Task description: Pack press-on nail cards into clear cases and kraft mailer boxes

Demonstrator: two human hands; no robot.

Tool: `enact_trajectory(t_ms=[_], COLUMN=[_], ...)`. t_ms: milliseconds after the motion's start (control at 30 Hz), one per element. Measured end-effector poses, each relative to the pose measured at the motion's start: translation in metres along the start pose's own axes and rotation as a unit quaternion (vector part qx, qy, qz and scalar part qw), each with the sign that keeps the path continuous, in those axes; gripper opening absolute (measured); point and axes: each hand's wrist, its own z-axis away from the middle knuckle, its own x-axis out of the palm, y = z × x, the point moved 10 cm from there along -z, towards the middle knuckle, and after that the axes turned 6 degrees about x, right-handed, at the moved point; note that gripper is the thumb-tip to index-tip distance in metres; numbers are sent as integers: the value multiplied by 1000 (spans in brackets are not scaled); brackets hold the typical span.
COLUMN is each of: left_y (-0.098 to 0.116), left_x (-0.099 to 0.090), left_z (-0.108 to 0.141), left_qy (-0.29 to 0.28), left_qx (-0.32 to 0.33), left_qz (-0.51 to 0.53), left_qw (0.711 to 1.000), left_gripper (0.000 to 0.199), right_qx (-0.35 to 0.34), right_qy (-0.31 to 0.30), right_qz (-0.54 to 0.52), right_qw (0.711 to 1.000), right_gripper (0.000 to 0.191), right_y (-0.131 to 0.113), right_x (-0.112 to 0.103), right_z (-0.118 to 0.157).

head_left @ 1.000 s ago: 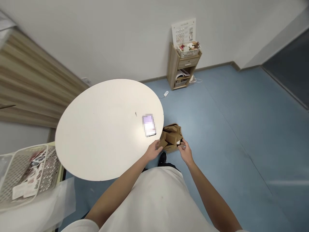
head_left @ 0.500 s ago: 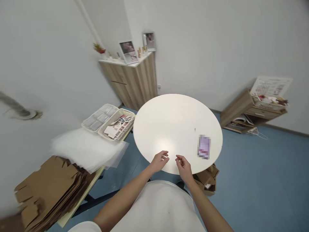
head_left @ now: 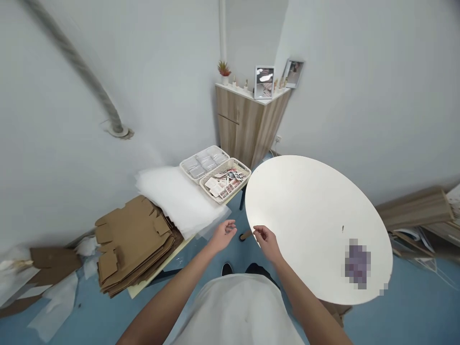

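My left hand (head_left: 222, 235) hovers over the gap between two tables, its fingers loosely curled, apart and empty. Just to its right, my right hand (head_left: 266, 240) is held at the left rim of the round white table (head_left: 298, 206), also with nothing in its loosely bent fingers. On that table lie a blurred-out purple item (head_left: 357, 263) and a tiny dark object (head_left: 342, 229). Left of my hands, a narrow table holds a stack of flat brown cardboard boxes (head_left: 134, 239), white translucent sheets (head_left: 179, 196) and a basket of printed cards (head_left: 226, 181).
Behind the card basket is another white basket with clear packets (head_left: 204, 162). A wooden cabinet (head_left: 247, 124) in the corner carries picture frames, a plant and small bottles. Scraps of paper and cardboard (head_left: 53, 297) lie on the floor at left. A low shelf (head_left: 417, 211) stands at right.
My view has turned left toward the narrow table, so the round table now sits further right. Both hands have moved off the round table's front toward its left edge, still empty.
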Motion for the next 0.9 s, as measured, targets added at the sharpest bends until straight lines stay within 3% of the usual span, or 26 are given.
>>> enact_trajectory(t_ms=[433,700,900], left_y=[-35,-46,-55], left_x=[-73,-102,-110], left_z=[-33,-96,-146], left_qy=[90,95,87], left_qx=[-40,-115,-169], left_qz=[11,-18,-16], left_qw=[995,989,982], left_gripper=[36,38,41], right_qx=[16,12,-29], right_qy=[-79,-81,-92], right_qz=[32,43,158], right_qw=[996,996,983], right_gripper=[36,32,37], right_y=[-21,-33,-44], right_x=[60,78,99], right_z=[-95,-182,-245])
